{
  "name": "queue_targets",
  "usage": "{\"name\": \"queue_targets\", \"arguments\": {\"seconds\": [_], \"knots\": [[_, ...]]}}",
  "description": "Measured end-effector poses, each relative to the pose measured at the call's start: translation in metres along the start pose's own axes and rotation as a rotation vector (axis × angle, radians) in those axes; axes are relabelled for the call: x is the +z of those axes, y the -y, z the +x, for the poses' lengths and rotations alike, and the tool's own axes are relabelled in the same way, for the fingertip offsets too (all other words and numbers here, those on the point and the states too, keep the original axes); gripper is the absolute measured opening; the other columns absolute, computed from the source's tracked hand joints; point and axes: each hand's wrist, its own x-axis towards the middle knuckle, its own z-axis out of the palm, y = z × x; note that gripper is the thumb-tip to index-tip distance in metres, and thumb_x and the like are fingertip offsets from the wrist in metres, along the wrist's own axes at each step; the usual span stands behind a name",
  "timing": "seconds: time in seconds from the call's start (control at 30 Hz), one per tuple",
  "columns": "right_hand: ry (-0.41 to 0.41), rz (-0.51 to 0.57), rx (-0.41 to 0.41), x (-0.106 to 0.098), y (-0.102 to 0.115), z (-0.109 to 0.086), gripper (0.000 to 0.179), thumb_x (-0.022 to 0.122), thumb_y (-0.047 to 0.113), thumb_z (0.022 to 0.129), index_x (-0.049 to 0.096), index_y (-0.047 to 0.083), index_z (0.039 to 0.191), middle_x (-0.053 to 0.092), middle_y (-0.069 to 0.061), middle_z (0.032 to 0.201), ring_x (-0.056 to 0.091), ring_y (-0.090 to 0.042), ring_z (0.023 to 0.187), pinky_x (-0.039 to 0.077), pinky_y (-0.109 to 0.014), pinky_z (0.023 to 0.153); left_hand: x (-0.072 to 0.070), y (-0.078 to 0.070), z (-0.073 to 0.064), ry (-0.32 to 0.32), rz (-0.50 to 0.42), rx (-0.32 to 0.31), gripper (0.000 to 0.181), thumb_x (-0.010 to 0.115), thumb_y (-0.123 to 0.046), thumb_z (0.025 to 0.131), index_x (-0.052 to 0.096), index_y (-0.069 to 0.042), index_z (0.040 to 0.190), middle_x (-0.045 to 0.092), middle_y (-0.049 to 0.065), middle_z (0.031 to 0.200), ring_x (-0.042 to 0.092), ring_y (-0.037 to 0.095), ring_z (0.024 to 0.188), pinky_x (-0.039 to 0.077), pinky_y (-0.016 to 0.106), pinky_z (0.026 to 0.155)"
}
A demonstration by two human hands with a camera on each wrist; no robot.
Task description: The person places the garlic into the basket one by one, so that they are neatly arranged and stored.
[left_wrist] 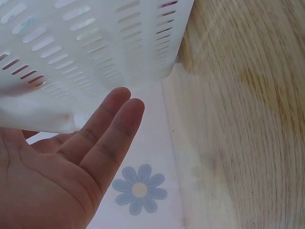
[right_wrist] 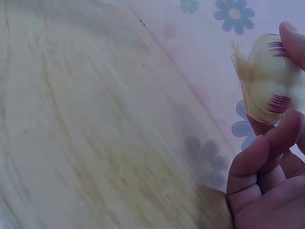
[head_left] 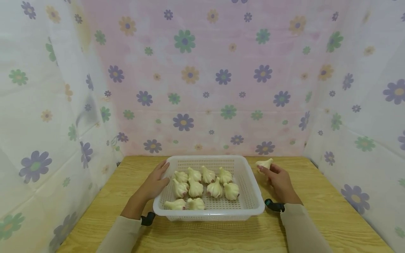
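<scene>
A white plastic basket (head_left: 215,212) with slotted sides sits on the table, holding several pale garlic bulbs (head_left: 214,188). At its left side, my left hand (head_left: 155,182) holds the rim, thumb over the edge. In the left wrist view, the fingers of that hand (left_wrist: 71,176) extend outside the slotted basket wall (left_wrist: 90,52), and the thumb is mostly hidden. To the right of the basket, my right hand (head_left: 281,181) pinches a garlic bulb (head_left: 264,163) between thumb and fingers. The right wrist view shows this bulb's (right_wrist: 267,81) purple streaks and root tuft beside the fingers (right_wrist: 250,155).
The wood-grain table (head_left: 322,211) extends on both sides of the basket. Flower-patterned cloth (head_left: 202,88) hangs at the back and along both sides. Dark wrist-worn devices (head_left: 274,206) sit at both sleeves, the right one near the basket's front right corner.
</scene>
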Motion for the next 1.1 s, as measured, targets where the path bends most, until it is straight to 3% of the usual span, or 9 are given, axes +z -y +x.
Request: {"name": "queue_targets", "arguments": {"seconds": [0.2, 0.47, 0.77, 1.1], "knots": [[0.024, 0.032, 0.009, -0.007, 0.015, -0.004, 0.073, 0.075, 0.052, 0.091, 0.052, 0.012, 0.147, 0.062, 0.005, 0.109, 0.046, -0.011, 0.067, 0.048, -0.031, 0.061, 0.0, -0.001, 0.0, -0.006, 0.001, 0.003, 0.072, 0.048, -0.013, 0.097, 0.023, -0.001, 0.164, 0.008, 0.014, 0.174, 0.01, 0.046, 0.158, 0.024, 0.068, 0.12], [-0.019, -0.011, -0.042, -0.012, 0.029, 0.005, 0.092, 0.074, 0.057, 0.089, 0.037, 0.014, 0.162, 0.055, 0.015, 0.126, 0.051, -0.012, 0.098, 0.055, -0.023, 0.086, 0.0, -0.002, -0.002, -0.01, 0.002, 0.005, 0.073, 0.047, -0.012, 0.096, 0.023, 0.0, 0.163, 0.008, 0.016, 0.174, 0.011, 0.047, 0.158, 0.026, 0.068, 0.119], [0.065, -0.085, -0.235, 0.004, 0.07, -0.015, 0.066, 0.075, 0.048, 0.092, 0.056, 0.019, 0.148, 0.066, 0.008, 0.129, 0.059, -0.018, 0.102, 0.055, -0.028, 0.083, 0.0, -0.001, 0.001, 0.002, -0.021, 0.001, 0.073, 0.047, -0.012, 0.096, 0.023, -0.001, 0.164, 0.007, 0.015, 0.174, 0.012, 0.047, 0.157, 0.028, 0.067, 0.119], [0.149, -0.165, -0.435, 0.019, 0.106, -0.041, 0.062, 0.076, 0.035, 0.094, 0.056, 0.017, 0.15, 0.06, -0.004, 0.142, 0.07, -0.017, 0.104, 0.057, -0.027, 0.084, 0.001, 0.002, 0.001, 0.008, -0.024, -0.005, 0.073, 0.047, -0.013, 0.097, 0.022, -0.003, 0.164, 0.005, 0.013, 0.175, 0.012, 0.046, 0.158, 0.029, 0.066, 0.119]]}}
